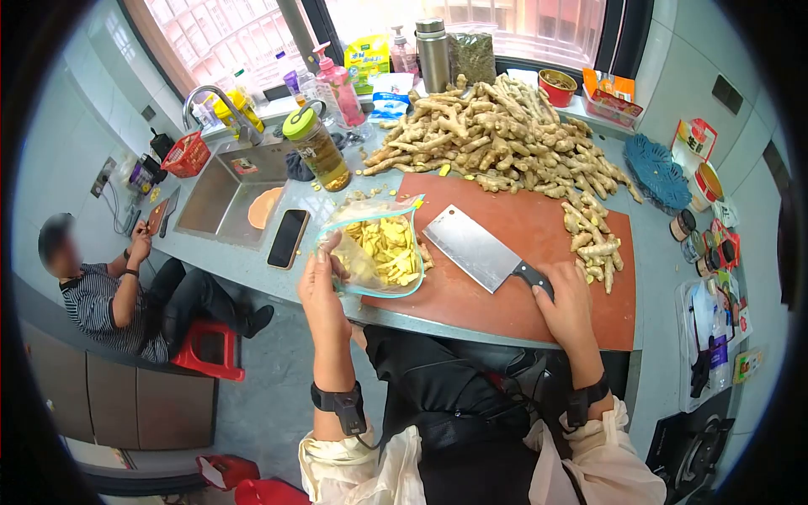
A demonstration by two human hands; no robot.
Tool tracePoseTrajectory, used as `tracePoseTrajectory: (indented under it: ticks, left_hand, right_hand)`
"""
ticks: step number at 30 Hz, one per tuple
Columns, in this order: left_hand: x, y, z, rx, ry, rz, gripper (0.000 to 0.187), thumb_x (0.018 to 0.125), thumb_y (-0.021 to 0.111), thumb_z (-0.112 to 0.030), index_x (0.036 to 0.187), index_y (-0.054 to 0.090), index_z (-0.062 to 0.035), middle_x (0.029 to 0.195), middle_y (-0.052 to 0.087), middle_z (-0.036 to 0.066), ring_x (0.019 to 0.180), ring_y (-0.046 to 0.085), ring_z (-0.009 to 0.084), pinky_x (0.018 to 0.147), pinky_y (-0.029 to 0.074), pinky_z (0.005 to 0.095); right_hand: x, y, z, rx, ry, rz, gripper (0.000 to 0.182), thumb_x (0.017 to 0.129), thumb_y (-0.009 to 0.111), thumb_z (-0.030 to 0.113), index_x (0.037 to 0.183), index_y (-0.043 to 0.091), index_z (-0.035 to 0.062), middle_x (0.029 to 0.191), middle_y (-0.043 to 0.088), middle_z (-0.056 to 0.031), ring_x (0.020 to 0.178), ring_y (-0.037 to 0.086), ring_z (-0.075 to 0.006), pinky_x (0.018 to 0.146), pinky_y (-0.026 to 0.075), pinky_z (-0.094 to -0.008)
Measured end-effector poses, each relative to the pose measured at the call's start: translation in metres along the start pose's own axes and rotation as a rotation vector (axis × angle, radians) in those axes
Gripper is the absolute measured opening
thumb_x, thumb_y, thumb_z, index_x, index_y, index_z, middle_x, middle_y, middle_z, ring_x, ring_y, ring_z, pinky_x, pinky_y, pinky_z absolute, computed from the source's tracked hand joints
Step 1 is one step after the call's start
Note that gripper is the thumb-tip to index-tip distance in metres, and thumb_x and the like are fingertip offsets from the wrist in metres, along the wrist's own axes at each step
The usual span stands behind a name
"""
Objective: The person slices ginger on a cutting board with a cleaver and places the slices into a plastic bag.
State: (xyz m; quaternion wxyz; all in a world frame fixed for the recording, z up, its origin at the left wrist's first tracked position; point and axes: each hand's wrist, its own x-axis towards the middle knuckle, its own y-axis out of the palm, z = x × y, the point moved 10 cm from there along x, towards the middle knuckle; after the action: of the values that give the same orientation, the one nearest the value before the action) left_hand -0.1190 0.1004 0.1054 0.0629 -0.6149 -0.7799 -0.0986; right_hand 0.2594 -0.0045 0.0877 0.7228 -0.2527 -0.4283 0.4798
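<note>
My left hand (322,282) pinches the near-left edge of a clear zip bag (353,229) that stands open. Yellow ginger slices (389,251) fill much of it. My right hand (566,301) is closed around the black handle of a cleaver (475,250), whose blade lies flat on the reddish-brown cutting board (505,316). A large heap of whole ginger (497,126) covers the back of the board and the counter behind it. Several smaller ginger pieces (596,240) lie at the board's right side.
Left of the bag lies a phone (289,238), with a green-lidded jar (318,151) behind it. Farther left is a sink (220,198). A person (114,295) sits on a red stool (209,349). On the right are a blue basket (658,171) and several small jars.
</note>
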Motion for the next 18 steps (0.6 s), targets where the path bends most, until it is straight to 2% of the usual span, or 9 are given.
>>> tracePoseTrajectory:
  ticks: [2, 8, 10, 14, 16, 18]
  left_hand:
    - [-0.003, 0.0, 0.0, 0.038, 0.007, 0.015, 0.044, 0.108, 0.048, -0.03, 0.13, 0.068, 0.0014, 0.082, 0.047, -0.003, 0.078, 0.046, 0.009, 0.073, 0.037, 0.0244]
    - [-0.006, -0.005, 0.004, 0.021, 0.01, 0.009, 0.041, 0.108, 0.051, -0.032, 0.127, 0.071, -0.0011, 0.078, 0.043, -0.006, 0.072, 0.043, 0.0068, 0.066, 0.035, 0.0226]
    - [-0.009, -0.003, 0.004, -0.006, -0.01, 0.016, 0.04, 0.108, 0.052, -0.031, 0.127, 0.072, -0.0019, 0.077, 0.044, -0.006, 0.072, 0.043, 0.0062, 0.066, 0.035, 0.0225]
    - [-0.015, -0.004, 0.005, 0.033, -0.021, 0.039, 0.038, 0.108, 0.053, -0.031, 0.127, 0.071, -0.0035, 0.077, 0.047, -0.007, 0.072, 0.042, 0.0047, 0.065, 0.034, 0.0216]
    - [-0.016, -0.006, 0.008, 0.032, -0.016, 0.04, 0.039, 0.108, 0.052, -0.031, 0.125, 0.072, -0.0026, 0.078, 0.048, -0.006, 0.072, 0.044, 0.0058, 0.066, 0.035, 0.0222]
    - [-0.017, -0.008, 0.011, 0.034, -0.036, 0.05, 0.038, 0.108, 0.053, -0.031, 0.122, 0.073, -0.0023, 0.077, 0.05, -0.005, 0.072, 0.046, 0.0064, 0.067, 0.036, 0.0228]
  right_hand:
    - [0.009, -0.005, 0.018, -0.084, -0.056, -0.022, 0.033, 0.084, 0.071, 0.013, 0.116, 0.069, 0.0066, 0.106, 0.066, -0.0148, 0.103, 0.061, -0.0354, 0.089, 0.048, -0.0453]
    - [0.059, 0.025, 0.094, 0.054, -0.234, 0.042, 0.021, 0.083, 0.071, 0.012, 0.103, 0.072, 0.0071, 0.101, 0.067, -0.0098, 0.101, 0.062, -0.0313, 0.089, 0.049, -0.0434]
    - [0.08, 0.061, 0.111, -0.037, -0.274, 0.112, 0.012, 0.085, 0.067, 0.015, 0.093, 0.073, 0.0082, 0.096, 0.068, -0.0103, 0.097, 0.063, -0.0323, 0.084, 0.051, -0.044]
    - [0.115, 0.131, 0.119, -0.059, -0.231, 0.194, 0.013, 0.086, 0.065, 0.016, 0.089, 0.074, 0.0075, 0.095, 0.07, -0.0126, 0.098, 0.064, -0.0336, 0.083, 0.053, -0.0454]
    - [0.125, 0.152, 0.121, -0.139, -0.233, 0.158, 0.012, 0.08, 0.067, 0.017, 0.08, 0.076, 0.0079, 0.091, 0.073, -0.0136, 0.091, 0.07, -0.0326, 0.077, 0.057, -0.0445]
    - [0.129, 0.165, 0.124, -0.187, -0.234, 0.164, 0.011, 0.079, 0.067, 0.016, 0.078, 0.075, 0.0087, 0.09, 0.074, -0.0137, 0.089, 0.07, -0.0328, 0.075, 0.057, -0.0438]
